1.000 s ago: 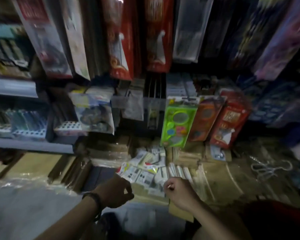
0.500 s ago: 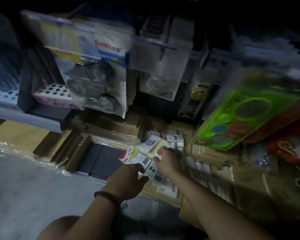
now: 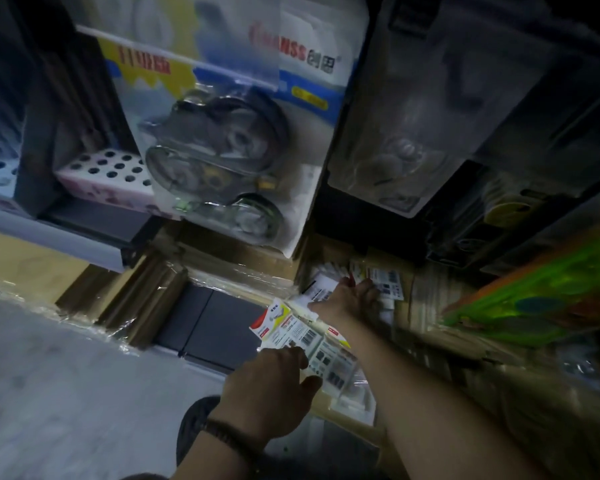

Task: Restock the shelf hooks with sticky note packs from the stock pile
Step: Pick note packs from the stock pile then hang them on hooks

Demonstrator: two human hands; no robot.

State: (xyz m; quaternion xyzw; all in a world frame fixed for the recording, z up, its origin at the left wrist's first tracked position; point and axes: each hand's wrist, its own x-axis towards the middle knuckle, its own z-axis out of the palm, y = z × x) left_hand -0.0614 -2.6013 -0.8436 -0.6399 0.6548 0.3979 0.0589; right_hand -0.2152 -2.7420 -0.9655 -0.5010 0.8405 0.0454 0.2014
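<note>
1. Left hand [image 3: 271, 386]: thumb and fingers pinch the near end of a fan of sticky note packs [image 3: 302, 337], held at the front edge of the low shelf [image 3: 430, 306]; a dark band sits on the wrist.
2. Right hand [image 3: 352, 297]: reaches past the fan into the stock pile [image 3: 385, 284], nearer the shelf's back edge; its fingers are buried among the packs, so we cannot tell whether they have closed on one.
3. Overhead: a hanging blister card [image 3: 222, 161] above the shelf's back edge; a green stencil card [image 3: 534, 299] toward its right edge; we see no free hook.
4. Step in hand, as we judge it: gathering stock; hanging not yet begun.
5. Next move, as we judge it: secure one more pack and draw it clear without scattering the pile; then find each pack's hang-hole and an open hook overhead; the dim light calls for care.
</note>
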